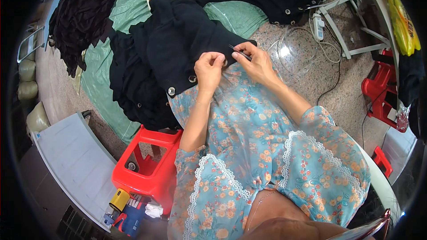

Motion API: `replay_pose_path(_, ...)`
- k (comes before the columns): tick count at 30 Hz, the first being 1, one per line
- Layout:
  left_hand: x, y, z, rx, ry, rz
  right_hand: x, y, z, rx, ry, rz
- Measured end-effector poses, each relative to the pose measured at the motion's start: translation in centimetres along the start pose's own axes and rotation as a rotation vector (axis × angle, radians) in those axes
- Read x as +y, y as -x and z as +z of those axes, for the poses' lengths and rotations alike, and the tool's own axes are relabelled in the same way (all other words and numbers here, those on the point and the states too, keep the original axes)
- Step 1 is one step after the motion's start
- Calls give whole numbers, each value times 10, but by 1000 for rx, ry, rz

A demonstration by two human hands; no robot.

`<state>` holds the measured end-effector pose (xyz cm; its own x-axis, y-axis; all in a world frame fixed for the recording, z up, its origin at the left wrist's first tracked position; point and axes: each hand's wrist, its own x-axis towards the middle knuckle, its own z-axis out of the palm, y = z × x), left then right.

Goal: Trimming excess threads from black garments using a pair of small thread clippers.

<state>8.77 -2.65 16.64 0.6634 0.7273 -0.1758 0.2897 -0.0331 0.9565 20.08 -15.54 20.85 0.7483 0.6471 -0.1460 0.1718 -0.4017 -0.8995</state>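
Presently, the black cloth (187,40) lies across the lap, over the blue floral dress (249,124), its edge of metal rings (171,91) turned toward the body. The left hand (208,69) is at this edge, thumb and forefinger pressed into a narrow pinch; what sits between them cannot be told. The right hand (257,62) has its grip closed around a small dark tool (242,55), thin points directed toward the left hand but apart from it. The step in hand appears to be close work on the ringed edge. The next move calls for a steady edge and points kept off the fingers.

Near the left elbow stands a red stool (151,184), which may limit that arm. Beyond it is a pale table (75,151). Bunched cloth (131,80) left of the lap may drag on the edge.

Farther out, a green sheet (91,78) underlies a dark cloth pile (84,13). At right, loose cable (340,58) loops near a power strip (318,27) and a metal stand (334,32); trailing cloth could snag there.
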Motion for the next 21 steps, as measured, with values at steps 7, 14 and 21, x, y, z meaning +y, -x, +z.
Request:
replay_pose_path(7,10,7,1,11,381,-229,-8,14,-3,-13,336,-322)
replay_pose_path(14,15,11,2,24,401,-184,-3,11,5,10,547,-523)
replay_pose_path(21,16,25,-10,-193,203,37,9,9,5,215,178,-239)
